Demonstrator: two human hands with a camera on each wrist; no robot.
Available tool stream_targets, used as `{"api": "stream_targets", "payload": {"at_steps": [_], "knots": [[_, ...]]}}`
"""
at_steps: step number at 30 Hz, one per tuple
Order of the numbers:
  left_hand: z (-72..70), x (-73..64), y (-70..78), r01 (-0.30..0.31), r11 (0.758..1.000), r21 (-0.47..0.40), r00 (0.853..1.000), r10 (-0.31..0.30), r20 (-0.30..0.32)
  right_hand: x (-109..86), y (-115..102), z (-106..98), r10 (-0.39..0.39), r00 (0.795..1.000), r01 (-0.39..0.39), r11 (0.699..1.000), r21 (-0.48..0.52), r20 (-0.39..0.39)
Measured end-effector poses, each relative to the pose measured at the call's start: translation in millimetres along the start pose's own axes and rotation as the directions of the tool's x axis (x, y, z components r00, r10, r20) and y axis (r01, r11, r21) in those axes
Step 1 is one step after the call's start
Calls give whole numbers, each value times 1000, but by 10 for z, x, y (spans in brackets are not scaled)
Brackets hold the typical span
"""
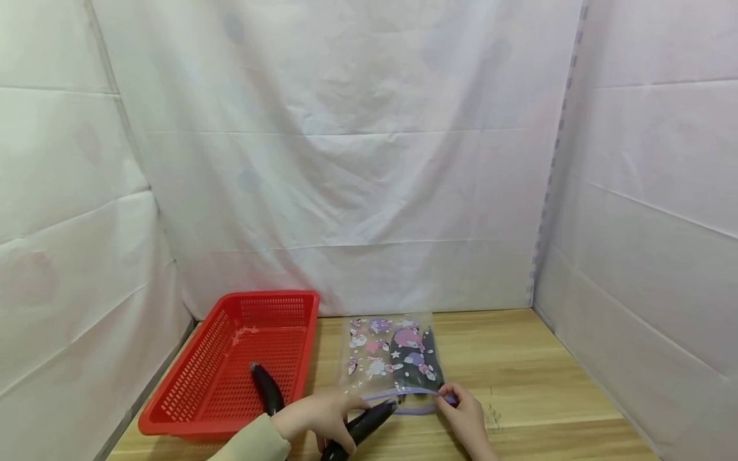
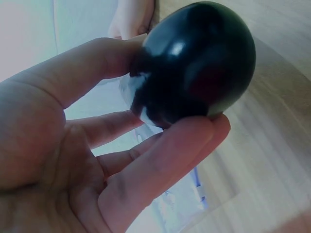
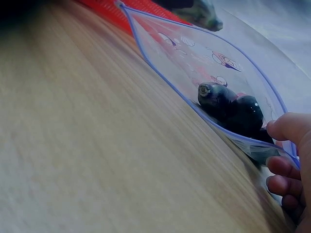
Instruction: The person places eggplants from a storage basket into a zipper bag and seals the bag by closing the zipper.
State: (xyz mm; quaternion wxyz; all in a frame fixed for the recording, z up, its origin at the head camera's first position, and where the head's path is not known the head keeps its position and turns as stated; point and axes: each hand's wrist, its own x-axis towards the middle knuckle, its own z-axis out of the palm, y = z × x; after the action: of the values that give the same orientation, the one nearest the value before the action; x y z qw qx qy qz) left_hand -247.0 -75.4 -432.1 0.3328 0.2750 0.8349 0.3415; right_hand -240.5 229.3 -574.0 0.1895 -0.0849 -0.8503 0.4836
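My left hand [image 1: 324, 417] grips a dark, glossy eggplant [image 1: 373, 420], with the thumb on one side and fingers on the other. The eggplant's stem end points at the mouth of a clear zip bag [image 1: 369, 358] printed with pink and purple cartoons. At the bag's right corner, my right hand [image 1: 466, 416] pinches the purple-edged opening between thumb and fingers. The right wrist view shows the mouth spread apart, with several eggplants [image 3: 214, 99] lying inside on the right side. Close to the left wrist, another eggplant [image 1: 267, 387] lies in a red basket [image 1: 151, 428].
The red basket stands at the left of the wooden table [image 1: 519, 365], beside the bag. White cloth [image 1: 369, 192] hangs behind the table and along both sides.
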Motion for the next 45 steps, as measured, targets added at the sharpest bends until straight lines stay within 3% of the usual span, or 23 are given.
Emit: {"api": "stream_targets", "payload": {"at_steps": [6, 9, 12, 17, 20, 27, 32, 40, 45], "knots": [[39, 33, -47, 10, 1000, -3, 1000, -10, 4, -2, -16, -12, 3, 1000, -3, 1000, 1, 17], [60, 51, -79, -21, 996, 90, 999, 25, -42, -9, -19, -14, 7, 1000, -7, 1000, -2, 22], [87, 63, -113, -22, 992, 124, 995, 33, -89, -16, -13, -11, 8, 1000, -8, 1000, -9, 23], [116, 84, -160, 7, 995, 101, 990, 7, -140, -16, -12, -6, 15, 1000, -15, 1000, -10, 17], [111, 100, -166, 1, 984, 180, 986, 29, -162, -14, -15, -10, 25, 999, -24, 1000, -10, 20], [99, 150, -187, 4, 969, 246, 985, 40, -170, -25, 11, -22, 10, 1000, -10, 1000, -8, 15], [114, 185, -200, 6, 942, 334, 980, 61, -190, -26, 32, -16, 13, 1000, -13, 1000, -5, 16], [161, 193, -206, -7, 939, 344, 969, 91, -230, -21, 46, -5, -4, 1000, 4, 1000, -14, 2], [204, 209, -238, -27, 954, 299, 959, 109, -261, -6, 25, -9, -9, 1000, 9, 1000, -18, -1]]}}
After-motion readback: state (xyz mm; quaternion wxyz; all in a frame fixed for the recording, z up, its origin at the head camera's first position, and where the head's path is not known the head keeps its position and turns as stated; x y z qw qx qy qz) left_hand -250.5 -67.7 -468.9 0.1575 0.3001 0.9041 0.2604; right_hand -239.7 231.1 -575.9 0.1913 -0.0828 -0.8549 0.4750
